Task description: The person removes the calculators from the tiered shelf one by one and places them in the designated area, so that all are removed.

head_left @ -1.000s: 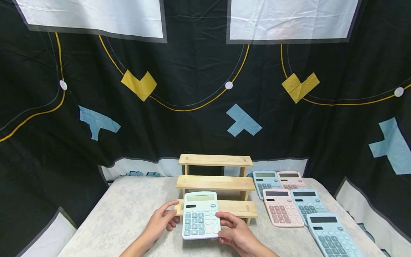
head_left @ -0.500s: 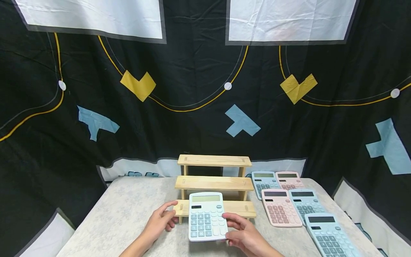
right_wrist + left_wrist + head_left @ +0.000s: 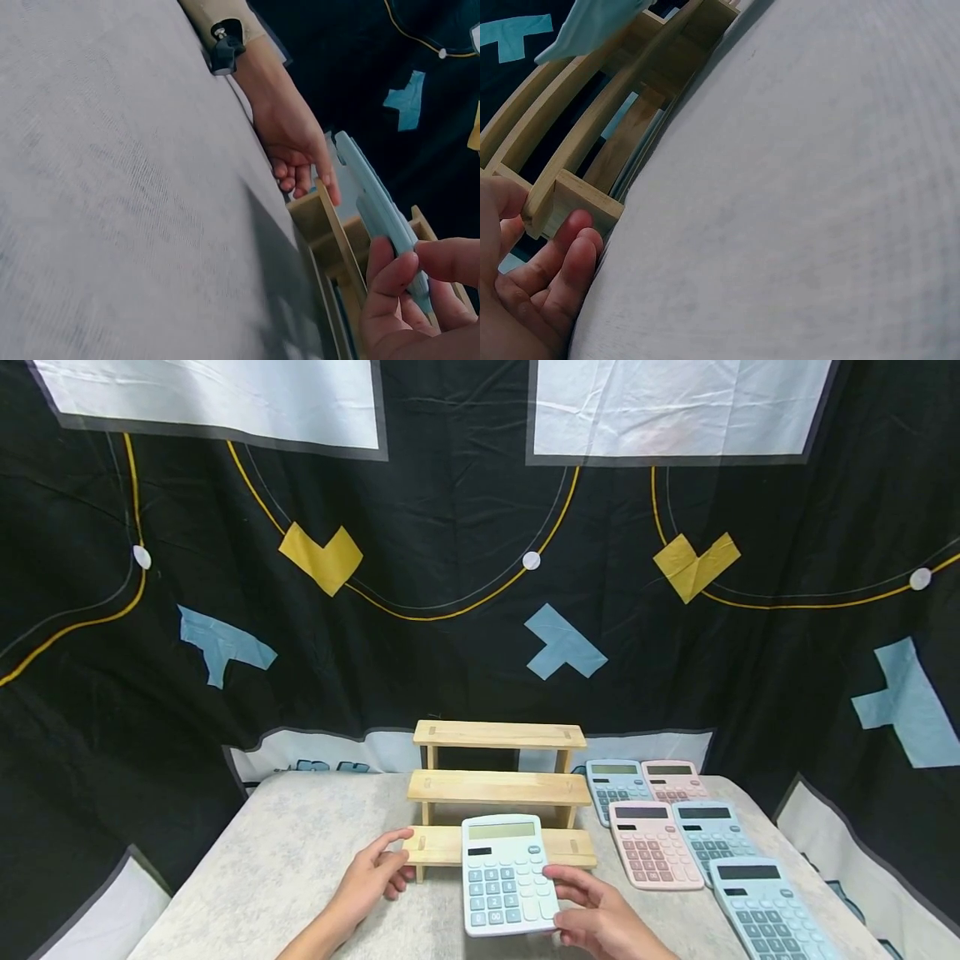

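Note:
My right hand (image 3: 600,910) pinches the right edge of a pale blue-and-white calculator (image 3: 510,877), its keys facing me and its display at the top. Seen in the right wrist view, the calculator (image 3: 375,195) is edge-on between thumb and fingers, raised off the table. It overlaps the lowest step of a three-tier wooden display stand (image 3: 498,787). My left hand (image 3: 371,877) grips the left end of that lowest step. In the left wrist view, its fingers (image 3: 577,262) lie against the stand's end, and a corner of the calculator (image 3: 592,30) shows above.
Several blue and pink calculators lie to the right of the stand, among them a pink calculator (image 3: 656,847) and a near blue calculator (image 3: 772,906). The grey table (image 3: 247,868) meets a dark printed curtain (image 3: 450,668) behind.
My right hand has carried the calculator rightward and slightly toward me, away from the left hand. The left hand has stayed at the step's end.

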Demonstrator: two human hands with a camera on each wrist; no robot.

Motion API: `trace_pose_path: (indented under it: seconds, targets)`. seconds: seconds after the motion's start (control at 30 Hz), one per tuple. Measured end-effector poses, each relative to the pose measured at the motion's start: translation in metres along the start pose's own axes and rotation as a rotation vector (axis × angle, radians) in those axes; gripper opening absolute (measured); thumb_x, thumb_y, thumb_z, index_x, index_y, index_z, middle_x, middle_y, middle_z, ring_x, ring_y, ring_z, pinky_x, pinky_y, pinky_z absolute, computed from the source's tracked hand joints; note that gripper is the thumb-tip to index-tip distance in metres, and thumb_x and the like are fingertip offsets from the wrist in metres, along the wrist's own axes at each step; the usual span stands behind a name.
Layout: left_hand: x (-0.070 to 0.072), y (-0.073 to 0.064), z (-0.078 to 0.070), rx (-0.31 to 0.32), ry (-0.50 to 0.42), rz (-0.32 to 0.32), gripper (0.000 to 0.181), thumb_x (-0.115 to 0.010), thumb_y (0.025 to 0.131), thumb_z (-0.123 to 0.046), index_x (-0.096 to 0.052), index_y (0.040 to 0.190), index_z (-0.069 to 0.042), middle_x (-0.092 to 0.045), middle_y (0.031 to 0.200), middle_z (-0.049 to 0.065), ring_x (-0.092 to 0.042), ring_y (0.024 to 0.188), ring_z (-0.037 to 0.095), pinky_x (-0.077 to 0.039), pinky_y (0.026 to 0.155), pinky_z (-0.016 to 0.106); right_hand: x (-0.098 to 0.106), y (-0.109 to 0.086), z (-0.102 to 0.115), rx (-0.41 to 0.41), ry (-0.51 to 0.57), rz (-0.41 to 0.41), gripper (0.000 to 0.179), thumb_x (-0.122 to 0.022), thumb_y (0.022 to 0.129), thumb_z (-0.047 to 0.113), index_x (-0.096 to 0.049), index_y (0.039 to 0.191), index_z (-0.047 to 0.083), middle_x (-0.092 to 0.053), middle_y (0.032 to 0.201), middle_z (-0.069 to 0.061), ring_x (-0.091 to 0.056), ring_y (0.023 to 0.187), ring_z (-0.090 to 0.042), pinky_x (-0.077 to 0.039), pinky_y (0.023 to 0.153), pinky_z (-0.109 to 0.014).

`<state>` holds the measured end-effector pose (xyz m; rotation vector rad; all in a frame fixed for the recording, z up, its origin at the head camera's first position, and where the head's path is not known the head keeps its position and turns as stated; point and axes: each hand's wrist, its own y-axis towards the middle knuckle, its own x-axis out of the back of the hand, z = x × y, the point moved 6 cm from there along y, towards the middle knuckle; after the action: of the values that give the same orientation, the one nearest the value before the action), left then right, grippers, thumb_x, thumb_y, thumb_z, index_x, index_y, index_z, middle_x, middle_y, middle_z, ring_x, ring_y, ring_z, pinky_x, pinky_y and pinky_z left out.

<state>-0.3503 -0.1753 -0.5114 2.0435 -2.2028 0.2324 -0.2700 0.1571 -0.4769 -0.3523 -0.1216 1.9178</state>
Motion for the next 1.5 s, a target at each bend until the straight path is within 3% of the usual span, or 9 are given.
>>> trace_pose_path:
  seconds: [0.2,0.63,0.87,1.07,1.3,1.5]
  targets:
    - [0.001,0.001,0.0,-0.003,0.001,0.001,0.046,-0.057,0.103,-0.022,-0.051,0.146,-0.008,-0.071,0.088,0.013,-0.062,0.07,0.021,-0.054,0.059,0.03,0.01,-0.009,0.0,0.004,-0.021,0.023,0.065,-0.062,0.087,-0.001,-0.043,0.149,0.002,-0.063,0.122,-0.011,-0.063,0.093,-0.019,-0.052,0.077,-0.029]
    - [0.001,0.001,-0.002,0.003,0.01,-0.012,0.045,-0.058,0.102,-0.021,-0.052,0.145,-0.009,-0.071,0.088,0.013,-0.063,0.07,0.021,-0.054,0.058,0.03,0.04,-0.031,-0.001,-0.044,-0.075,-0.037,0.069,-0.067,0.087,0.004,-0.04,0.151,0.001,-0.063,0.122,-0.011,-0.063,0.09,-0.019,-0.053,0.078,-0.03]
    - [0.002,0.001,-0.004,-0.016,0.008,0.007,0.046,-0.058,0.102,-0.022,-0.051,0.145,-0.009,-0.071,0.088,0.014,-0.063,0.071,0.022,-0.055,0.059,0.03,0.055,-0.04,-0.006,-0.05,-0.104,-0.003,0.066,-0.065,0.089,0.002,-0.039,0.15,-0.002,-0.065,0.122,-0.01,-0.065,0.103,-0.024,-0.057,0.092,-0.039]
    - [0.001,0.0,-0.006,-0.011,0.01,0.004,0.045,-0.058,0.102,-0.023,-0.052,0.145,-0.01,-0.071,0.088,0.013,-0.063,0.07,0.021,-0.055,0.059,0.03,0.07,-0.048,-0.01,-0.059,-0.127,0.003,0.064,-0.064,0.089,0.004,-0.041,0.149,-0.002,-0.065,0.124,-0.01,-0.066,0.105,-0.026,-0.057,0.093,-0.044]
    - [0.002,0.002,-0.006,-0.002,0.017,0.005,0.046,-0.058,0.102,-0.024,-0.052,0.145,-0.01,-0.071,0.088,0.012,-0.063,0.07,0.021,-0.055,0.059,0.03,0.09,-0.056,-0.015,-0.06,-0.081,0.026,0.062,-0.062,0.093,0.008,-0.04,0.149,-0.003,-0.065,0.124,-0.009,-0.064,0.108,-0.026,-0.056,0.096,-0.045]
    - [0.002,0.003,-0.005,0.0,0.022,0.0,0.045,-0.058,0.102,-0.023,-0.052,0.145,-0.01,-0.07,0.088,0.012,-0.063,0.07,0.021,-0.055,0.059,0.03,0.105,-0.062,-0.02,-0.067,0.007,0.104,0.056,-0.06,0.095,0.008,-0.044,0.149,0.003,-0.065,0.127,-0.006,-0.063,0.112,-0.026,-0.053,0.1,-0.047]
